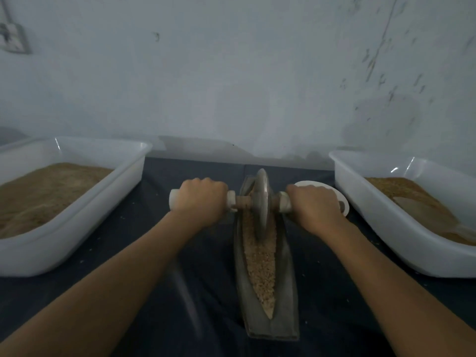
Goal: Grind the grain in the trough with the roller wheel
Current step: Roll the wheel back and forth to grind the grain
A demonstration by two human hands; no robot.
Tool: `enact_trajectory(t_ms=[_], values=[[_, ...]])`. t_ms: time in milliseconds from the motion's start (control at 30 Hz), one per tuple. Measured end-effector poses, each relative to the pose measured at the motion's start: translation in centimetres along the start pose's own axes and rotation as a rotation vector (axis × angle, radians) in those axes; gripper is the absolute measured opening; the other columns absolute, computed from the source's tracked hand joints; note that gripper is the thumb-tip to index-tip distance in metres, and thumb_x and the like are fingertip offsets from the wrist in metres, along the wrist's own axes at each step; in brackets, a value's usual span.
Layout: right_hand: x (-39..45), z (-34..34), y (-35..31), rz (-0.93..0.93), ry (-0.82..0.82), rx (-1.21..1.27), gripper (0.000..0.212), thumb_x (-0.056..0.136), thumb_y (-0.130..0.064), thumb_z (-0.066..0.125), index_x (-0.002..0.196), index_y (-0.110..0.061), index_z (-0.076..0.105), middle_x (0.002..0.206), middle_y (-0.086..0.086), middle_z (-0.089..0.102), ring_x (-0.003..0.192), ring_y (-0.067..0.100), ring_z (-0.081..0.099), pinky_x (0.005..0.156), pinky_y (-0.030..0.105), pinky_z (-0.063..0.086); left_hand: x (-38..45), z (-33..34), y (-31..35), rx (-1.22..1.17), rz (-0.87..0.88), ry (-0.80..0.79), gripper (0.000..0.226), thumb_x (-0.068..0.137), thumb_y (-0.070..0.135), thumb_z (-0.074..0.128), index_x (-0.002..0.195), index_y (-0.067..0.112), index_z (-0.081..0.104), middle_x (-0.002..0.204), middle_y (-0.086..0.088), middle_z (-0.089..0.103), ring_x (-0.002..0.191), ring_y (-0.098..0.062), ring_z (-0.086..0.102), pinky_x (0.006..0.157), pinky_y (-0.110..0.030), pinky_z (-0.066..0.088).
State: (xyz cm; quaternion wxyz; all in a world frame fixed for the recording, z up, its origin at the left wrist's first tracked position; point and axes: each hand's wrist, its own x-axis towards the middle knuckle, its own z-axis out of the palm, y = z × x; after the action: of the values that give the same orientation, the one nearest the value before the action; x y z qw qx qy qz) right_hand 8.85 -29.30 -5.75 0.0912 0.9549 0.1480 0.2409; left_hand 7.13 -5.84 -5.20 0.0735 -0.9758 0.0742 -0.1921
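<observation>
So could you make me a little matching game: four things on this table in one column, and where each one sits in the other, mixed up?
Things:
1. roller wheel
2. left hand
3. white dish
4. trough

Places:
A. partly hidden behind the right hand
B. standing on the grain, towards the far end
C. lying lengthwise between the two white tubs
D. gripping the axle handle left of the wheel

Pairs: 1-B, 2-D, 3-A, 4-C

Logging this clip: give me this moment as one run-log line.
left hand grips handle | right hand grips handle | roller wheel upright in trough, far half | grain fills groove
</observation>
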Motion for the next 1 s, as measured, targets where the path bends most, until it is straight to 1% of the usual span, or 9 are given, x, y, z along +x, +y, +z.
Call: enact_trajectory(t_ms=[133,300,367,500,600,667,833,933,1000], values=[[-2.8,-1.2,-0.5,-0.025,0.026,0.027,0.025,0.079,-0.033,0.072,0.088,-0.023,0.051,0.078,-0.002,0.062,0.062,0.015,0.052,0.054,0.029,0.034,-2.3,-0.8,0.3,0.010,0.020,0.040,0.022,0.084,0.036,0.058,0.081,0.028,0.038,0.085,0.004,0.061,0.076,-0.022,0.059,0.062,-0.032,0.034],[-9.9,-5.3,-1.3,-0.153,0.201,0.029,0.059,0.025,-0.020,0.092,0.063,-0.022,0.047,0.049,-0.004,0.048,0.036,0.015,0.042,0.044,0.016,0.006,-9.4,-2.5,-0.4,0.006,0.232,0.228,0.050,0.055,0.039,0.081,0.070,0.030,0.034,0.055,0.012,0.041,0.043,-0.010,0.038,0.044,-0.024,0.032],[-10.3,-5.5,-1.1,-0.161,0.181,0.047,0.058,0.025,-0.017,0.091,0.063,-0.021,0.047,0.049,-0.003,0.048,0.036,0.016,0.041,0.042,0.017,0.011,-10.2,-2.5,-0.9,-0.023,0.254,0.238,0.052,0.046,0.036,0.085,0.063,0.030,0.037,0.048,0.012,0.038,0.035,-0.010,0.035,0.039,-0.021,0.030],[-6.7,-3.6,-1.1,-0.137,0.140,-0.020,0.043,0.048,-0.020,0.090,0.071,-0.017,0.054,0.058,0.001,0.058,0.044,0.021,0.053,0.041,0.023,0.024,-6.1,0.0,-0.8,0.032,0.066,0.127,0.037,0.079,0.042,0.061,0.071,0.030,0.027,0.059,0.011,0.034,0.053,-0.015,0.039,0.054,-0.030,0.030],[-1.8,-2.2,-1.0,-0.081,0.064,-0.128,0.023,0.082,-0.027,0.067,0.094,-0.019,0.049,0.086,0.000,0.065,0.071,0.022,0.062,0.052,0.030,0.028,-1.3,1.4,-0.7,-0.057,-0.019,0.063,0.021,0.083,0.038,0.056,0.077,0.029,0.039,0.074,0.006,0.055,0.065,-0.021,0.050,0.060,-0.032,0.033],[0.2,-1.9,-1.0,-0.045,0.000,-0.115,0.020,0.086,-0.025,0.061,0.097,-0.018,0.046,0.092,0.002,0.064,0.078,0.024,0.062,0.056,0.032,0.032,0.4,1.7,-0.6,-0.079,-0.040,0.039,0.015,0.084,0.036,0.056,0.079,0.028,0.044,0.086,0.001,0.063,0.073,-0.024,0.057,0.062,-0.033,0.034],[-4.1,-3.2,-1.4,-0.065,-0.005,-0.012,0.027,0.078,-0.027,0.074,0.093,-0.020,0.052,0.084,-0.001,0.063,0.071,0.019,0.062,0.057,0.032,0.045,-4.0,0.4,-0.6,-0.019,0.021,0.092,0.031,0.083,0.042,0.058,0.074,0.030,0.030,0.072,0.008,0.053,0.063,-0.018,0.054,0.058,-0.030,0.032],[-8.8,-4.7,-1.5,-0.111,0.196,0.084,0.046,0.040,-0.014,0.090,0.066,-0.019,0.052,0.055,-0.001,0.054,0.042,0.018,0.049,0.038,0.025,0.034,-8.7,-1.8,-0.8,-0.007,0.218,0.226,0.052,0.056,0.040,0.079,0.068,0.032,0.030,0.053,0.011,0.038,0.042,-0.011,0.037,0.047,-0.024,0.023],[-10.4,-5.0,-1.3,-0.154,0.244,0.110,0.050,0.034,-0.009,0.088,0.063,-0.020,0.048,0.051,-0.002,0.048,0.039,0.017,0.045,0.034,0.027,0.034,-10.4,-3.0,-1.2,-0.065,0.265,0.245,0.056,0.042,0.035,0.086,0.063,0.030,0.034,0.047,0.011,0.036,0.035,-0.012,0.034,0.045,-0.020,0.018]])
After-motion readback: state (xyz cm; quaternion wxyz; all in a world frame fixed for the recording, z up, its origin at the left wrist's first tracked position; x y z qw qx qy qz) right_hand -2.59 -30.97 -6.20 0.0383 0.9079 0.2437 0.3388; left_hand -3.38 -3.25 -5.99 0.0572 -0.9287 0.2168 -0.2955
